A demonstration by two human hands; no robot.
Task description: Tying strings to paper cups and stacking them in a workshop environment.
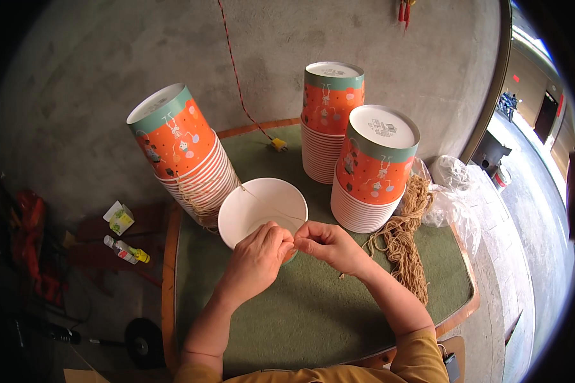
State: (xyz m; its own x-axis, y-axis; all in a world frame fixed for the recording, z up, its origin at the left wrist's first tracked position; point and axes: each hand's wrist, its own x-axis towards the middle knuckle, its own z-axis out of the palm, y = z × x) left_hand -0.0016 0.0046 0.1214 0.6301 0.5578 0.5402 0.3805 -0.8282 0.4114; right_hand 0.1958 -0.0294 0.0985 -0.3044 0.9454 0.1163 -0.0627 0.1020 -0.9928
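Note:
A white paper bucket [260, 199] stands upright on the green-topped table, its mouth facing up. Over its near rim my left hand [260, 258] and my right hand [329, 246] meet, fingertips pinched together on a thin piece of twine [292, 217]. Part of that twine shows across the bucket's mouth; its ends are hidden by my fingers. Beside my right forearm lies a loose bundle of tan twine [407, 249]. More strands hang over the left stack of nested orange, green and white paper buckets [184, 143], which leans, bottoms up.
Two more upside-down bucket stacks, a far one [329, 121] and a nearer one [375, 169], stand to the right. Clear plastic bags [453, 191] sit at the table's right edge. A red cord with a yellow plug [278, 145] hangs down the wall. Bottles [126, 250] lie at left.

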